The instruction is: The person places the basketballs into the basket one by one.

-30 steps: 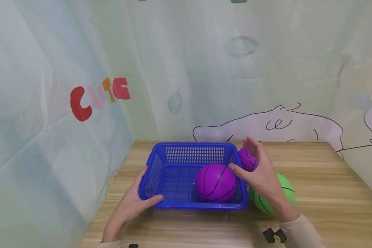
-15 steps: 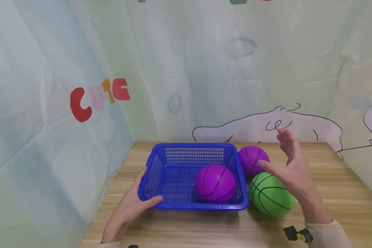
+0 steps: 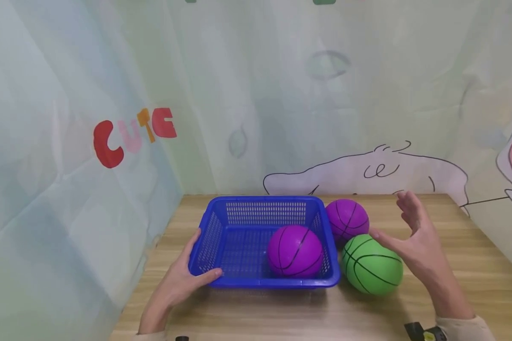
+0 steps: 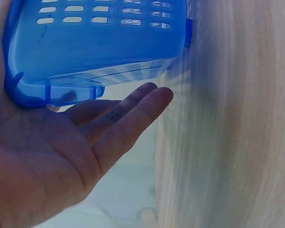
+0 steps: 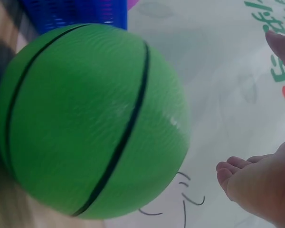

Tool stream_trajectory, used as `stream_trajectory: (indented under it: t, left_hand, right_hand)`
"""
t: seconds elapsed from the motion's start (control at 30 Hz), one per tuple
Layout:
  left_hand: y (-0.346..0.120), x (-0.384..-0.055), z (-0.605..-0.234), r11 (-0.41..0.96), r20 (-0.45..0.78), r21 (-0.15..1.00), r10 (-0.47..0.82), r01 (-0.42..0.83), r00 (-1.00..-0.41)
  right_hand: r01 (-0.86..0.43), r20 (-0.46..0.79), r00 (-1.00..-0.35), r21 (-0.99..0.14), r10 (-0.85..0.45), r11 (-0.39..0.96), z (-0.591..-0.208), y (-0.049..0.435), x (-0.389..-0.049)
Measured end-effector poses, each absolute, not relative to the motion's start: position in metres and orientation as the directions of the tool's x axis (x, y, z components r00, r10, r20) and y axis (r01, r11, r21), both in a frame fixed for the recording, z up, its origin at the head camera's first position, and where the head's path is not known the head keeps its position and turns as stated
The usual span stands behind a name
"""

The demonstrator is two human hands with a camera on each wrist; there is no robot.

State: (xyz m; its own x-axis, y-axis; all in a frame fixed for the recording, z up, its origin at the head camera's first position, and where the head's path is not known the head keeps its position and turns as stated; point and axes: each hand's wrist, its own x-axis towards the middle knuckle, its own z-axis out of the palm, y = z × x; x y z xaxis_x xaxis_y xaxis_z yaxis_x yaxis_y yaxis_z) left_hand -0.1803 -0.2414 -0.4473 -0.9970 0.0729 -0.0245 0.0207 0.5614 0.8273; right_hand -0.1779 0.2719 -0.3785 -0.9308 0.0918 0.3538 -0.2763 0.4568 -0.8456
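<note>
A blue plastic basket [image 3: 273,283] with slotted walls stands on the table. My left hand [image 3: 177,279] rests against its front left corner, thumb on the front rim and other fingers along the left side. In the left wrist view, these fingers [image 4: 128,126] are straight, below the basket's edge. Inside the basket, at the right, lies a purple ball [image 3: 295,251] with black basketball lines. Outside, a green ball [image 3: 372,265] sits by the right wall, and another purple ball [image 3: 347,219] lies behind it. My right hand [image 3: 420,241] hovers right of the green ball, fingers spread, holding nothing.
The wooden table [image 3: 465,255] meets a printed fabric backdrop [image 3: 281,118] at the back and left. Coloured letters [image 3: 108,144] decorate the left side. The two outside balls stand close beside the basket's right wall.
My right hand has moved right, away from the basket and past the green ball, uncovering both outside balls. My left hand, the basket and the balls stay in place.
</note>
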Motion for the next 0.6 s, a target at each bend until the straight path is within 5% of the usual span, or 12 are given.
stream_trajectory:
  t: [0.6]
  left_hand:
    - [-0.243, -0.18, -0.45, 0.554, -0.001, 0.832, 0.073, 0.039, -0.997]
  right_hand:
    - [-0.232, 0.295, -0.954, -0.837, 0.05, 0.496, -0.408, 0.29, -0.167]
